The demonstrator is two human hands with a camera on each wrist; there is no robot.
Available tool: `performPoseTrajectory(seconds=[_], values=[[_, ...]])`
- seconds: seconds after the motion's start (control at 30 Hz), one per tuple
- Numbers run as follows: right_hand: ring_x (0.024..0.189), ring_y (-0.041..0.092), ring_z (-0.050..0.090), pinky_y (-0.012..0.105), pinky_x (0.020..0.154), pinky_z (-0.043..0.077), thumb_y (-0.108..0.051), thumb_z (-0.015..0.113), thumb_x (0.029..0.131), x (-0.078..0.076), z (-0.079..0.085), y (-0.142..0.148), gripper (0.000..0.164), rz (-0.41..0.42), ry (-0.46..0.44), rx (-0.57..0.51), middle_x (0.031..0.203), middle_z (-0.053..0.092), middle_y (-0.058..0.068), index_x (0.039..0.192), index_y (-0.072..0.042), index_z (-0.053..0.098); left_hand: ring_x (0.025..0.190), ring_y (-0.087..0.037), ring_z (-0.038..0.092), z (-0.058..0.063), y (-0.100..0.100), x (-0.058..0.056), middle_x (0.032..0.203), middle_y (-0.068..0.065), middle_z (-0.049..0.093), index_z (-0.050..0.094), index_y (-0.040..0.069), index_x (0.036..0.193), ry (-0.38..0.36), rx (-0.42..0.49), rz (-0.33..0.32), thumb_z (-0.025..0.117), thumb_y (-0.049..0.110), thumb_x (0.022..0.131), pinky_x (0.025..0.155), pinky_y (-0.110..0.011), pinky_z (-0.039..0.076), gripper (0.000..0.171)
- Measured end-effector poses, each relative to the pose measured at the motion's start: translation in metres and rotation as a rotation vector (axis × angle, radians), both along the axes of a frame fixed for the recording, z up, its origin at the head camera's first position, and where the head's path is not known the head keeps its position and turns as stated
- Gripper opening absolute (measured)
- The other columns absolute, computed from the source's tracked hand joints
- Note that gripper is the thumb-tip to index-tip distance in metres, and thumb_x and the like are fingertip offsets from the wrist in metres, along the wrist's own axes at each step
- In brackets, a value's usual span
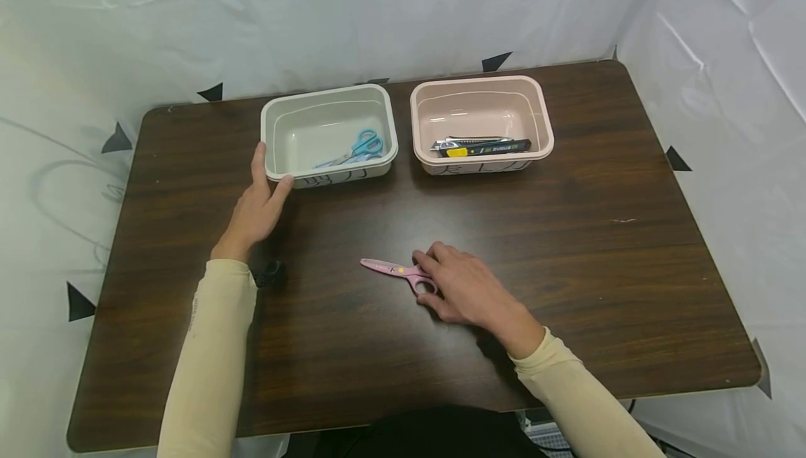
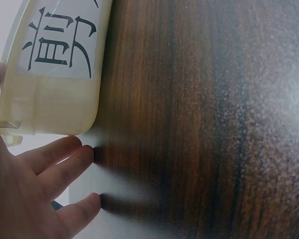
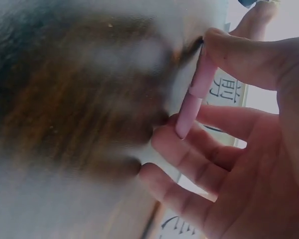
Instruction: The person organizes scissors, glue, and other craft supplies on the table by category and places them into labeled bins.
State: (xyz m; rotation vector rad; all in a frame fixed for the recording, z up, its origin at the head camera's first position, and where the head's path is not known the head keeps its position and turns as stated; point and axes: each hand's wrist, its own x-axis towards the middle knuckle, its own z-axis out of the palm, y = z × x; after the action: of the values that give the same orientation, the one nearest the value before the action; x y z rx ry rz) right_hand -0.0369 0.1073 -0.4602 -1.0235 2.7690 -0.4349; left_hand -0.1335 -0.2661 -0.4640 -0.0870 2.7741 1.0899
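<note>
My right hand (image 1: 466, 284) is at a pair of pink scissors (image 1: 389, 268) low over the table, blades toward the left. In the right wrist view the thumb and fingertips pinch the pink handle (image 3: 198, 92) from both ends. The left hand (image 1: 252, 210) touches the front left corner of a pale green bin (image 1: 327, 91), thumb at the front rim and index finger straight along the side. Its other fingers (image 2: 70, 174) lie spread and relaxed beside the bin. Inside that bin are scissors with blue handles (image 1: 368, 143).
To the right stands a pink bin (image 1: 481, 82) holding several cutter knives (image 1: 481, 147). Both bins have black characters on their front labels. The dark wooden table (image 1: 604, 269) meets white sheeting (image 1: 409, 17) at the back and sides.
</note>
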Motion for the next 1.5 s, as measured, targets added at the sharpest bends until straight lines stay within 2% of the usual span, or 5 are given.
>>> performPoseTrajectory(seconds=[0.23, 0.4, 0.73, 1.07, 1.5], values=[[0.078, 0.017, 0.045, 0.031, 0.064, 0.040, -0.043, 0.068, 0.086, 0.002, 0.007, -0.005, 0.056, 0.038, 0.013, 0.109, 0.103, 0.051, 0.006, 0.130, -0.010, 0.058, 0.131, -0.047, 0.036, 0.000, 0.000, -0.001, 0.155, -0.020, 0.022, -0.022, 0.051, 0.143, -0.009, -0.001, 0.003, 0.034, 0.067, 0.092, 0.101, -0.068, 0.023, 0.077], [0.076, 0.016, 0.044, 0.030, 0.064, 0.040, -0.044, 0.065, 0.088, 0.001, 0.010, -0.007, 0.051, 0.019, -0.026, 0.124, 0.099, 0.048, 0.004, 0.125, -0.011, 0.059, 0.132, -0.047, 0.035, -0.001, 0.000, -0.001, 0.155, -0.020, 0.021, -0.023, 0.050, 0.143, -0.015, -0.006, 0.007, 0.033, 0.068, 0.092, 0.101, -0.068, 0.023, 0.078], [0.070, 0.013, 0.046, 0.028, 0.059, 0.039, -0.046, 0.067, 0.087, -0.004, 0.012, -0.003, 0.050, -0.011, -0.060, 0.020, 0.097, 0.048, 0.002, 0.122, -0.011, 0.059, 0.129, -0.048, 0.038, -0.001, -0.001, -0.001, 0.154, -0.021, 0.024, -0.022, 0.050, 0.143, -0.008, -0.004, 0.003, 0.033, 0.067, 0.092, 0.100, -0.069, 0.025, 0.078], [0.081, 0.013, 0.048, 0.028, 0.064, 0.041, -0.041, 0.068, 0.087, -0.013, 0.019, -0.005, 0.057, -0.033, -0.064, -0.115, 0.118, 0.049, 0.004, 0.135, -0.014, 0.051, 0.129, -0.047, 0.039, 0.000, 0.001, 0.000, 0.153, -0.022, 0.026, -0.022, 0.050, 0.143, -0.004, -0.011, 0.003, 0.033, 0.066, 0.093, 0.100, -0.067, 0.025, 0.077], [0.095, 0.019, 0.052, 0.038, 0.078, 0.047, -0.032, 0.067, 0.088, -0.040, 0.038, -0.013, 0.053, -0.024, 0.042, -0.182, 0.127, 0.048, 0.009, 0.134, -0.013, 0.049, 0.129, -0.047, 0.038, -0.001, 0.001, -0.001, 0.153, -0.023, 0.025, -0.021, 0.046, 0.145, 0.019, -0.003, -0.013, 0.034, 0.063, 0.094, 0.101, -0.067, 0.025, 0.078]])
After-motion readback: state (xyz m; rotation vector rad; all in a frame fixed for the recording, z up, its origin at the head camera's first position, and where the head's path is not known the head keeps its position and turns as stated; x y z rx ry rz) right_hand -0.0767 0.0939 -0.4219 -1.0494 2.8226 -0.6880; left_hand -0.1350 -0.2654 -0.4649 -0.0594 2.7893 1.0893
